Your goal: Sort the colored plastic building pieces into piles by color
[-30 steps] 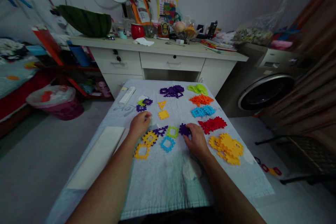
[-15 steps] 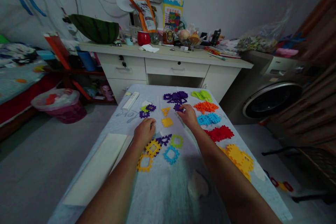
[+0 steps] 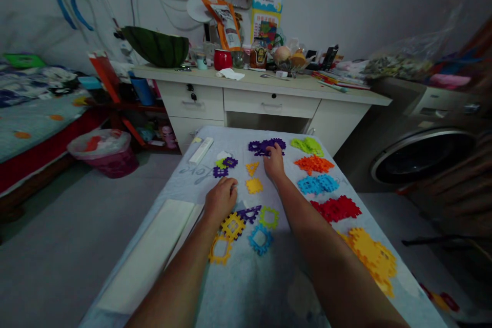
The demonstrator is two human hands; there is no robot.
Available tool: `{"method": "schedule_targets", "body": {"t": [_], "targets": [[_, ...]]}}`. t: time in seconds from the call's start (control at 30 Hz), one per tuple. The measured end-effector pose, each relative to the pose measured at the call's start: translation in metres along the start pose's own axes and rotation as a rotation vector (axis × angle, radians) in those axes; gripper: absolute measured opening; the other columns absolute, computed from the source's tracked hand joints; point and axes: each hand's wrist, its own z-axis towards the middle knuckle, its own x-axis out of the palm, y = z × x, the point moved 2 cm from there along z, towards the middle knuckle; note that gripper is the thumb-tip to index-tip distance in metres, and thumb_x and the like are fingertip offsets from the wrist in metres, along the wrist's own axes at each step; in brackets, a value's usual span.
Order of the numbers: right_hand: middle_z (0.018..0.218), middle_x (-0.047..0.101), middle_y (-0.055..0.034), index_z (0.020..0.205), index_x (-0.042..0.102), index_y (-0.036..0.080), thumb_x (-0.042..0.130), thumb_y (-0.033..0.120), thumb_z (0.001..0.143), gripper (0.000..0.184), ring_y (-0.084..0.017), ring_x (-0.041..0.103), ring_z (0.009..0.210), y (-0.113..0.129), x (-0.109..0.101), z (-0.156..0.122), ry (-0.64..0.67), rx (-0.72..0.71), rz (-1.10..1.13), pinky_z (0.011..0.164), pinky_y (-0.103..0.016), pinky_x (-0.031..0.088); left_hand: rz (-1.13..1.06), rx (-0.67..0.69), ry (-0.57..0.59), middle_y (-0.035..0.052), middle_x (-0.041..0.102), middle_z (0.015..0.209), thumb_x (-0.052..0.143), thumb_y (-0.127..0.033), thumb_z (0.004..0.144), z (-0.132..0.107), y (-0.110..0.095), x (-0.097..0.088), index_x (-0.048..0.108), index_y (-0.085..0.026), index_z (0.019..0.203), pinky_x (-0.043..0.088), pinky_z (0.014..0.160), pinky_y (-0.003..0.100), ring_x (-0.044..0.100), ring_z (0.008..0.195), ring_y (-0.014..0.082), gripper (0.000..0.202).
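My right hand [image 3: 274,161] reaches to the far side of the table, its fingers closed on the edge of a pile of purple interlocking plastic tiles [image 3: 257,147]. My left hand [image 3: 222,197] rests on the cloth with fingers curled; what they hold, if anything, is hidden. Between the hands lie a yellow triangle tile [image 3: 252,168] and a yellow square tile [image 3: 254,185]. Beyond the left hand sits a small group with purple tiles [image 3: 220,171] and a green one. Nearer me are yellow frame tiles [image 3: 233,226], a purple triangle [image 3: 249,213], a green frame [image 3: 269,209] and a blue frame [image 3: 252,244].
Along the right edge run piles of green [image 3: 307,145], orange [image 3: 313,164], blue [image 3: 318,183], red [image 3: 336,208] and yellow tiles [image 3: 371,253]. A long white box [image 3: 148,253] and a white strip [image 3: 201,150] lie left. A cluttered white desk [image 3: 269,105] stands behind.
My right hand has moved away from me with a purple tile, to the purple pile. My left hand has barely moved on the table. The view has shifted slightly left.
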Motion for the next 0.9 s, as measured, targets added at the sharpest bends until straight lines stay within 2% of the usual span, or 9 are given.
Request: {"method": "schedule_targets", "body": {"t": [0.1, 0.2, 0.3, 0.4, 0.5, 0.63, 0.77, 0.9], "targets": [[0.128, 0.059, -0.0151, 0.110, 0.066, 0.015, 0.052, 0.010, 0.082, 0.032, -0.023, 0.055, 0.119, 0.017, 0.005, -0.009, 0.034, 0.031, 0.011, 0.106, -0.040, 0.040, -0.057, -0.027, -0.039, 0.0060, 0.068, 0.102, 0.049, -0.021, 0.084, 0.002, 0.003, 0.000, 0.063, -0.024, 0.100, 0.050, 0.086, 0.033, 0.065, 0.096, 0.0211, 0.021], [0.116, 0.067, -0.0117, 0.107, 0.068, 0.016, 0.056, 0.020, 0.087, 0.024, -0.024, 0.057, 0.112, 0.047, 0.015, -0.014, 0.245, -0.098, -0.014, 0.105, -0.039, 0.038, -0.155, -0.116, -0.168, 0.0073, 0.068, 0.106, 0.050, -0.019, 0.081, 0.004, 0.007, -0.003, 0.061, -0.022, 0.108, 0.051, 0.088, 0.035, 0.066, 0.096, 0.0216, 0.029], [0.121, 0.068, -0.0101, 0.116, 0.066, 0.019, 0.062, 0.032, 0.086, 0.032, -0.026, 0.056, 0.116, 0.073, 0.028, -0.017, 0.414, -0.194, -0.075, 0.103, -0.039, 0.037, -0.217, -0.162, -0.297, 0.0089, 0.065, 0.112, 0.050, -0.018, 0.079, 0.006, 0.010, -0.006, 0.058, -0.021, 0.112, 0.051, 0.091, 0.036, 0.065, 0.094, 0.0209, 0.034], [0.123, 0.067, -0.0097, 0.123, 0.062, 0.021, 0.065, 0.037, 0.084, 0.042, -0.029, 0.055, 0.116, 0.085, 0.040, -0.015, 0.485, -0.198, -0.145, 0.099, -0.041, 0.039, -0.255, -0.178, -0.354, 0.0110, 0.063, 0.115, 0.052, -0.018, 0.078, 0.006, 0.012, -0.007, 0.053, -0.019, 0.121, 0.053, 0.089, 0.038, 0.063, 0.097, 0.0217, 0.042], [0.121, 0.068, -0.0093, 0.121, 0.062, 0.022, 0.064, 0.034, 0.086, 0.038, -0.028, 0.056, 0.113, 0.086, 0.046, -0.011, 0.486, -0.160, -0.193, 0.096, -0.039, 0.040, -0.296, -0.210, -0.376, 0.0116, 0.062, 0.116, 0.054, -0.018, 0.078, 0.006, 0.014, -0.005, 0.046, -0.019, 0.130, 0.054, 0.088, 0.037, 0.062, 0.099, 0.0217, 0.052], [0.116, 0.066, -0.0107, 0.116, 0.064, 0.020, 0.065, 0.031, 0.085, 0.033, -0.026, 0.057, 0.109, 0.079, 0.042, -0.011, 0.442, -0.160, -0.158, 0.095, -0.038, 0.041, -0.304, -0.227, -0.375, 0.0115, 0.062, 0.117, 0.055, -0.018, 0.078, 0.007, 0.016, -0.003, 0.043, -0.020, 0.133, 0.053, 0.091, 0.037, 0.062, 0.103, 0.0219, 0.056], [0.110, 0.063, -0.0102, 0.108, 0.066, 0.016, 0.066, 0.023, 0.082, 0.027, -0.022, 0.057, 0.105, 0.061, 0.029, -0.007, 0.324, -0.173, -0.058, 0.096, -0.032, 0.042, -0.307, -0.243, -0.327, 0.0106, 0.063, 0.116, 0.055, -0.018, 0.079, 0.007, 0.016, -0.003, 0.042, -0.020, 0.133, 0.053, 0.089, 0.036, 0.063, 0.100, 0.0209, 0.055], [0.107, 0.061, -0.0088, 0.099, 0.068, 0.015, 0.066, 0.013, 0.077, 0.023, -0.018, 0.058, 0.095, 0.032, 0.013, 0.014, 0.151, -0.060, 0.011, 0.093, -0.029, 0.045, -0.320, -0.256, -0.298, 0.0094, 0.064, 0.114, 0.053, -0.016, 0.079, 0.006, 0.014, -0.004, 0.042, -0.019, 0.132, 0.053, 0.085, 0.035, 0.063, 0.093, 0.0191, 0.055]]}}
